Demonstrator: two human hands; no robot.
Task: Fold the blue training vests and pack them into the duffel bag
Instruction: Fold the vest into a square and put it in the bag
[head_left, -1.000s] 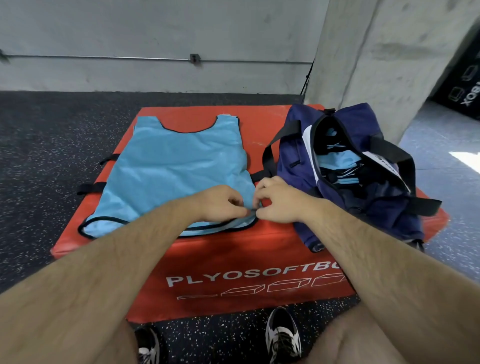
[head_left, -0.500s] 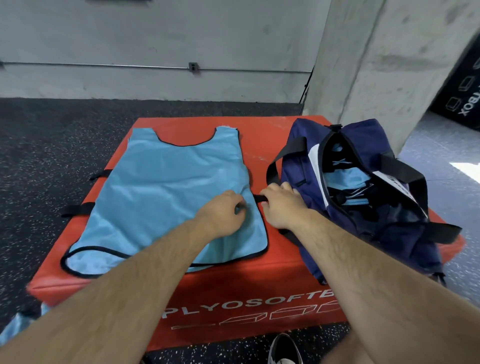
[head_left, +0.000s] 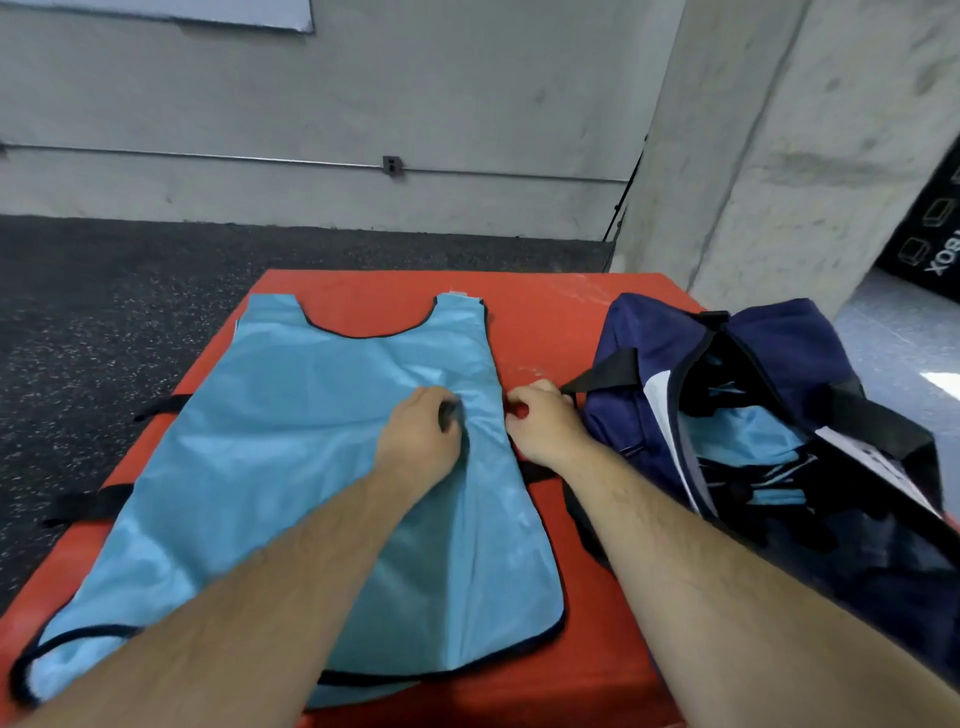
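The open navy fabric duffel bag (head_left: 649, 353) sits on the right of the red padded box (head_left: 545, 312), with folded light-blue vests (head_left: 748, 441) inside it. Just beside it, a light-blue training vest (head_left: 291, 441) with black trim lies flat. The fingers of the left hand (head_left: 418, 444) pinch its fabric. The fingers of the right hand (head_left: 543, 423) curl at its right edge, and I cannot tell what they hold.

Lightly haired forearms (head_left: 675, 545) run bare — to the left hand (head_left: 415, 441) and right hand (head_left: 545, 431).

A gym or training room, suggested by black speckled rubber flooring (head_left: 104, 322), a red padded box (head_left: 545, 322), bare concrete wall (head_left: 415, 93) and pillar (head_left: 779, 156).
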